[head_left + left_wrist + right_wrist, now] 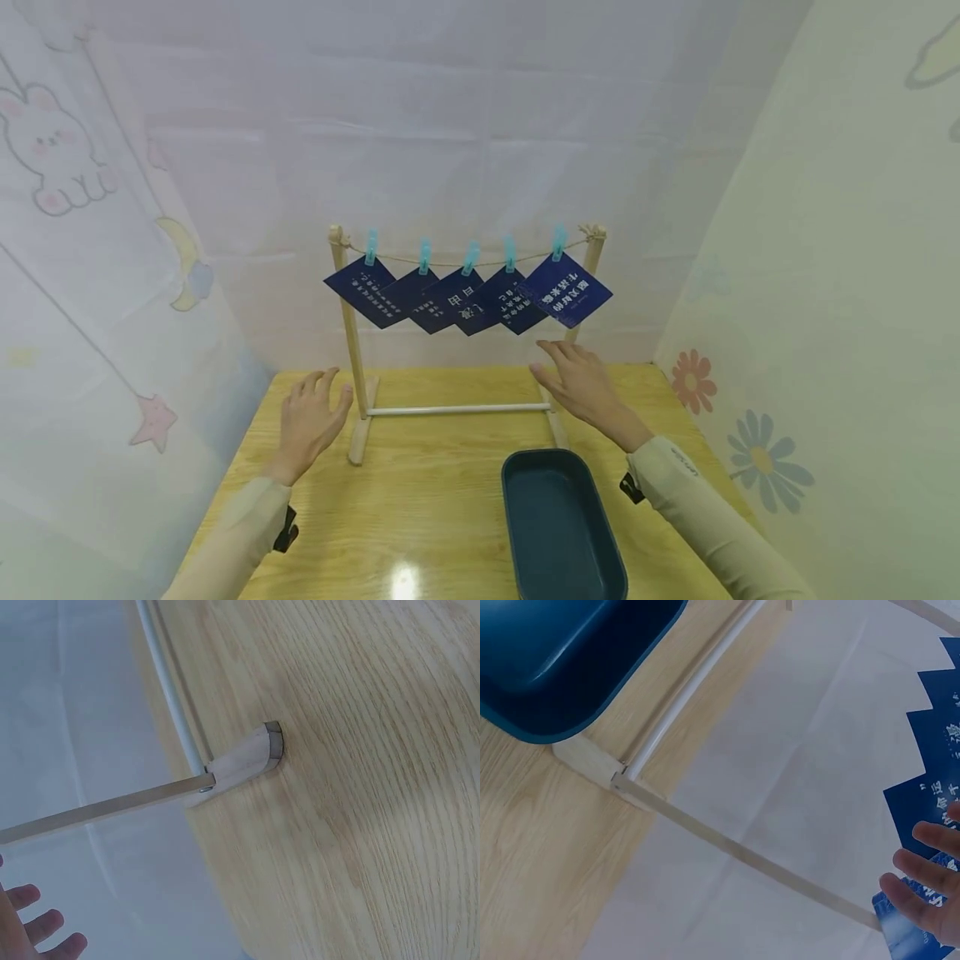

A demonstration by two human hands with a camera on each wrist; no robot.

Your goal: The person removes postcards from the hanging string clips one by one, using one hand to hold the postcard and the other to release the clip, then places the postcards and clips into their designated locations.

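The grip is released in the left hand (311, 425), just beside the wooden rack (355, 358), and the right hand (588, 387), near its right side, while blue cards (566, 292) hang clipped on it; hanging seems finished, next calling probably for gentle withdrawal.

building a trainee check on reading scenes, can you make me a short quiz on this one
1. How many cards hang from the string?
2. True or false: the right hand is gripping a card.
3. Which hand is nearer the blue tray? A) the left hand B) the right hand

Key
1. Five.
2. False; its fingers are extended and hold nothing.
3. B.
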